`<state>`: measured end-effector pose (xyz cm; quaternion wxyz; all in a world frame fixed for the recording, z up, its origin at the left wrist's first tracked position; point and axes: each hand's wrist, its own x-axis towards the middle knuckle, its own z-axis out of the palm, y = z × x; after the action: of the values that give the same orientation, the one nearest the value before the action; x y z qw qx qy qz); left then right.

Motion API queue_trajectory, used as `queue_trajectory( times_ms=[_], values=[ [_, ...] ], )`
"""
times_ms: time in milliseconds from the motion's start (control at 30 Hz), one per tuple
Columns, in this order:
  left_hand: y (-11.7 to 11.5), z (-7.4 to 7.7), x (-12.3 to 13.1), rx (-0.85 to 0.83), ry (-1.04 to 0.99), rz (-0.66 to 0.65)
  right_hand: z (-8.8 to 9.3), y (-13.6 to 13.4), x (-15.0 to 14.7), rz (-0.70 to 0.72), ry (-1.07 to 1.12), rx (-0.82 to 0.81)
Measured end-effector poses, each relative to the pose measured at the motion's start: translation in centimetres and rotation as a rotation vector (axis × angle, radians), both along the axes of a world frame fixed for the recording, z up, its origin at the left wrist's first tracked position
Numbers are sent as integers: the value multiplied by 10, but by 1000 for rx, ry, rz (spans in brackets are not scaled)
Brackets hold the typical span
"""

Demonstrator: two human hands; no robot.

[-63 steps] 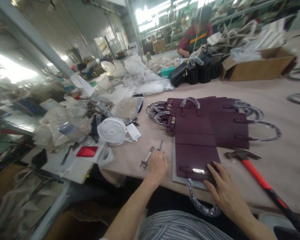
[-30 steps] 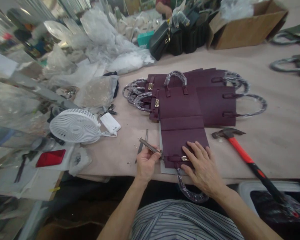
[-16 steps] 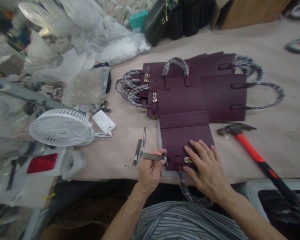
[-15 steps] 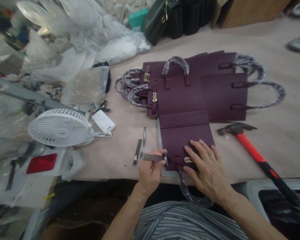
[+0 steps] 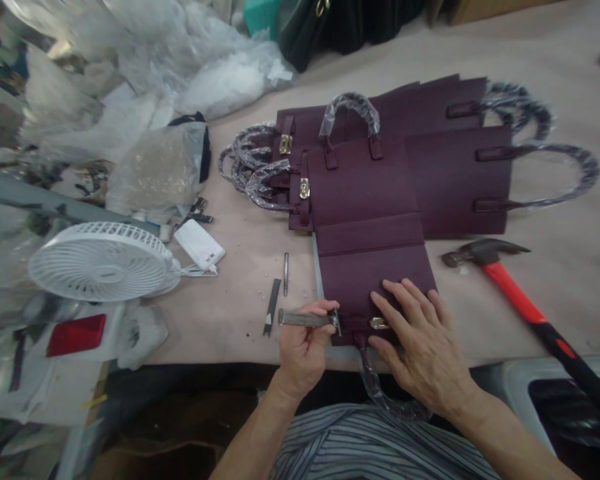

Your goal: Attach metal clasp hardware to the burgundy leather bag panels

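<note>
Okay | left hand (image 5: 303,353): grips steel tool (image 5: 305,318) | right hand (image 5: 420,347): spread on plum leather panel (image 5: 375,280) | tip unclear

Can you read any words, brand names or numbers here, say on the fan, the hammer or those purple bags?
Nothing here can be read.
White desk fan: a small mark at the hub, too blurred to read.
White power bank: no legible text.
Hammer: no lettering visible.
Purple leather bag panel: none visible.
</note>
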<state>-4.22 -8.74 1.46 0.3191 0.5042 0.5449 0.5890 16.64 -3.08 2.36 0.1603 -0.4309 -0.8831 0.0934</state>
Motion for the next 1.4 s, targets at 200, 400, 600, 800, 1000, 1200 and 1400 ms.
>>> queue_trajectory(
  times_ms=[200, 400, 600, 800, 1000, 1200, 1400],
  values=[
    [-2, 3, -2, 17, 79, -32, 1, -1, 0, 1, 12, -14],
    [-8, 0, -2, 10, 35, -39, 1, -1, 0, -11, 15, -25],
    [-11, 1, -1, -19, -4, 27, 0, -2, 0, -22, 50, -37],
    [-6, 1, 2, -6, -29, 43, -2, -2, 0, -31, 71, -21],
    [-5, 0, 4, -16, -46, 38, -3, -2, 1, -26, 50, -15],
    [-6, -2, 5, -28, -55, 55, -2, -2, 0, -30, 57, -13],
    [-1, -1, 4, -6, 54, 18, -1, -1, 0, -27, 55, 7]
  ],
)
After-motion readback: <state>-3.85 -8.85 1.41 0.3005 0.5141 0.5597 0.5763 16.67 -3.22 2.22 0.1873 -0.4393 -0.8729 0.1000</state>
